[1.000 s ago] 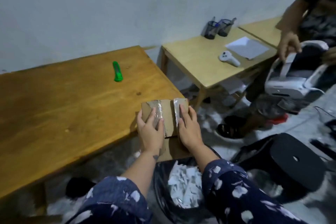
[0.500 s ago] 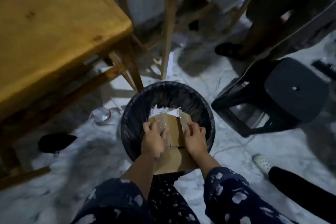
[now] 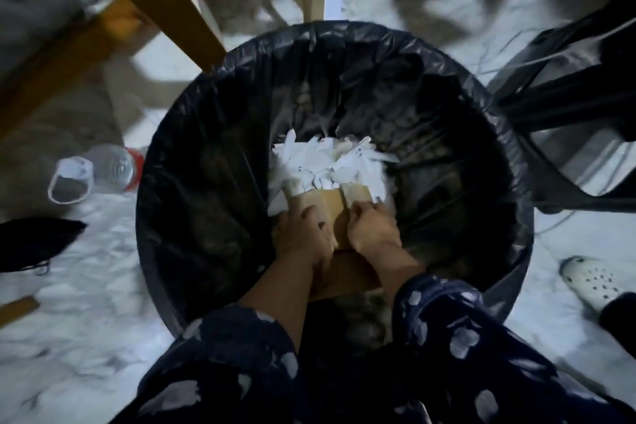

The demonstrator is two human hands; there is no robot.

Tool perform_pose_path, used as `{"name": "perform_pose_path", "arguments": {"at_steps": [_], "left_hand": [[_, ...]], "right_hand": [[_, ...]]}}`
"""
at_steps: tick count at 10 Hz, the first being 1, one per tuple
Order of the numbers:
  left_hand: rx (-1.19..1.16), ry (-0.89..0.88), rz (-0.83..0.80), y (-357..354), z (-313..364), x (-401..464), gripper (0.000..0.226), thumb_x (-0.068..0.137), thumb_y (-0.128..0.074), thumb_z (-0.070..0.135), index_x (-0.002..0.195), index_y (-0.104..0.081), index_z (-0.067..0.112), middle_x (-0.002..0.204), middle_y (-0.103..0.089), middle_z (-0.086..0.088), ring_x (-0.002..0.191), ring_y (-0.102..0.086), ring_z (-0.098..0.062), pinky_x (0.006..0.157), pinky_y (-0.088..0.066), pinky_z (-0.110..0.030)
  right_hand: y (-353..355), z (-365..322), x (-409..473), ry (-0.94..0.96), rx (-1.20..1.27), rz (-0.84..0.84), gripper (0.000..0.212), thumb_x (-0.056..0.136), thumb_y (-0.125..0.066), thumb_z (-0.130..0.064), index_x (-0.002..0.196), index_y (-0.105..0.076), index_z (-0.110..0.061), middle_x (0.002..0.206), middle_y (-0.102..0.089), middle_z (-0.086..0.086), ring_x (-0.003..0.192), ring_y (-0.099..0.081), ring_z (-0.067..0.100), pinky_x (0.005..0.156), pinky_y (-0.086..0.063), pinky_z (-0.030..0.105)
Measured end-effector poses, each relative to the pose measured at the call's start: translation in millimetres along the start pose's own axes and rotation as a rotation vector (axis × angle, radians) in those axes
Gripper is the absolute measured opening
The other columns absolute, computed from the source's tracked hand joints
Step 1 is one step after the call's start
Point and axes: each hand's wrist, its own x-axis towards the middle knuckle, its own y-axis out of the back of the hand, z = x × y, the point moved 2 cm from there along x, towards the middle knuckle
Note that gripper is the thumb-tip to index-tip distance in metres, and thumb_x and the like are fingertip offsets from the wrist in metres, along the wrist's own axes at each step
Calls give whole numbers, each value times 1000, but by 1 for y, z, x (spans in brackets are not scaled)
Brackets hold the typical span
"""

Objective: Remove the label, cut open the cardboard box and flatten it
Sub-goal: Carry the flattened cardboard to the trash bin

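Observation:
The flattened brown cardboard box (image 3: 332, 208) is held low inside a round bin with a black liner (image 3: 206, 155), its far end touching a heap of torn white paper scraps (image 3: 327, 162). My left hand (image 3: 301, 234) grips the box's left side and my right hand (image 3: 373, 232) grips its right side, near a strip of tape. The near part of the box (image 3: 347, 274) shows between my forearms. Both sleeves are dark blue with white flowers.
Wooden table legs (image 3: 165, 0) stand just behind the bin at upper left. A clear plastic bottle (image 3: 103, 170) lies on the white floor to the left. A black stool (image 3: 568, 107) stands at right, a white clog (image 3: 590, 280) at lower right.
The box has gone from the table edge down into the bin, held in both hands. My view has tilted down and closed in on the bin.

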Motion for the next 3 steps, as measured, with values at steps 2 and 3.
{"name": "perform_pose_path", "arguments": {"at_steps": [2,3], "left_hand": [[78,25,-179,36,-1,-34,69,99,-27,43,151,2,8,160,-6,-12,144,-13,-32,114,-20,-44],[94,-83,-89,75,-11,-85,60,98,-28,41,150,-19,10,160,-10,-7,144,-17,-26,113,-24,-40]], "right_hand": [[18,-2,-30,0,48,-100,73,90,-45,-21,151,-5,-11,156,-19,13,141,-23,33,113,-27,43],[56,-12,-75,10,39,-66,74,89,-46,-17,152,-6,-13,151,-31,15,138,-32,32,109,-33,38]]}}
